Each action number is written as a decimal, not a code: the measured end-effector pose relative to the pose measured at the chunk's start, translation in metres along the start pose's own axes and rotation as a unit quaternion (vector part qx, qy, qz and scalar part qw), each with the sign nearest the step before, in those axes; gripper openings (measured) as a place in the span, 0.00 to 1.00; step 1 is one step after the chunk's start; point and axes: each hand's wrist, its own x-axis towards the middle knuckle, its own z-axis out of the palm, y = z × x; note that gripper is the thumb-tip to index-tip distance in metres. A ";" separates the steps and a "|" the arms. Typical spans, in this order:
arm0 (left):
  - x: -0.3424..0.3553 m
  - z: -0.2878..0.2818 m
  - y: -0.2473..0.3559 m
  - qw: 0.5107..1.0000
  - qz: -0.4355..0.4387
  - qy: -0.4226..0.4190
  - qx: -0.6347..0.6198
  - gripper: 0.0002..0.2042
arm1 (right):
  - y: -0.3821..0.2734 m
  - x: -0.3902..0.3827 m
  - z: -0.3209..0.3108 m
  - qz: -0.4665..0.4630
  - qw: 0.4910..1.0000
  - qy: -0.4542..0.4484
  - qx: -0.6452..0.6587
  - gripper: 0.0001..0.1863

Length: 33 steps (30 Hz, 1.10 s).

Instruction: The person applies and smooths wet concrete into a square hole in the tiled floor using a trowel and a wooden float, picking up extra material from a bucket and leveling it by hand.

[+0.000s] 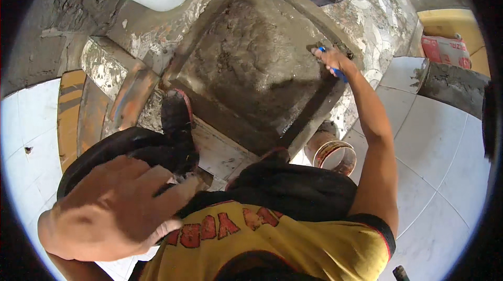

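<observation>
As a person in a yellow, red-lettered shirt (293, 244) crouches beside a square bed of wet grey cement (257, 45), seen from the head camera, the right hand (337, 61) grasps a slim blue-handled tool (340, 75) at the bed's right edge. The tool's long axis slants from upper left to lower right, its far end pointing over the cement; its working end is too small to identify. Fingers extended, the blurred left hand (112, 207) hangs before the dark-trousered left leg (133, 147).
</observation>
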 end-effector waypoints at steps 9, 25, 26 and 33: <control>-0.025 0.007 0.005 0.997 0.053 -0.050 0.019 0.25 | -0.002 -0.023 -0.008 -0.187 0.938 0.219 -0.193 0.39; 0.016 -0.004 0.012 0.994 0.057 -0.093 -0.004 0.23 | -0.061 0.090 0.008 -0.102 0.987 0.048 -0.117 0.42; 0.016 -0.005 0.010 0.997 0.029 -0.076 0.002 0.24 | -0.032 0.079 0.008 -0.095 0.988 0.106 -0.052 0.25; 0.014 -0.006 0.002 0.999 0.035 -0.002 0.000 0.22 | 0.047 0.004 0.005 -0.185 0.849 0.341 -0.358 0.23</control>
